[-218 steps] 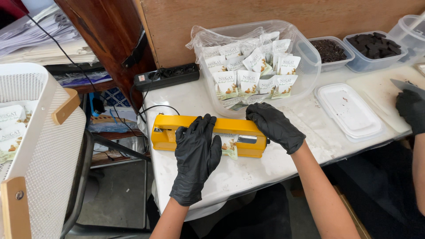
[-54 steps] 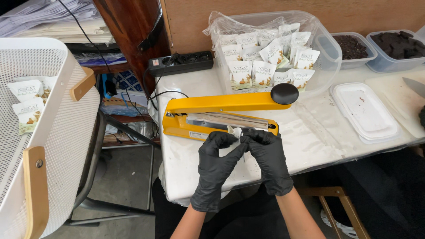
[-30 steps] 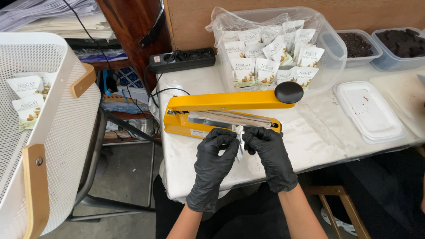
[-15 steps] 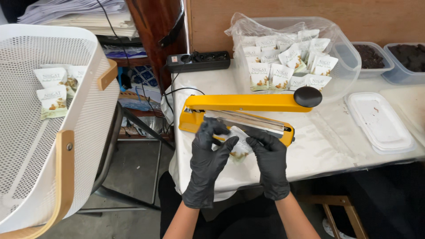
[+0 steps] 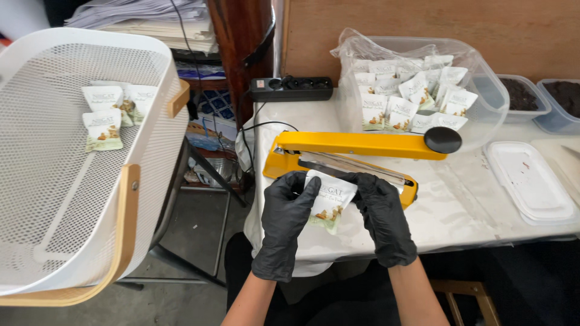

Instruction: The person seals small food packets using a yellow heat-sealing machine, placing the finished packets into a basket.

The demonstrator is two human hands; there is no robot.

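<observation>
At table edge: small white pouch [image 5: 326, 200], held in front of yellow heat sealer [image 5: 356, 151].
Left hand [image 5: 285, 223]: black glove, pinching pouch's left side.
Right hand [image 5: 382, 218]: pinching right side; fingertips hidden behind pouch.
Sealer arm: raised.
Far left: white mesh basket [image 5: 72, 199], cut off by frame.

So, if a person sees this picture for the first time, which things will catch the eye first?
Probably the yellow heat sealer with its arm raised, at the middle of the white table. Just in front of it, the left hand and right hand, both in black gloves, hold a small white pouch between them. At the far left stands a big white mesh basket with a few similar pouches inside.
</observation>
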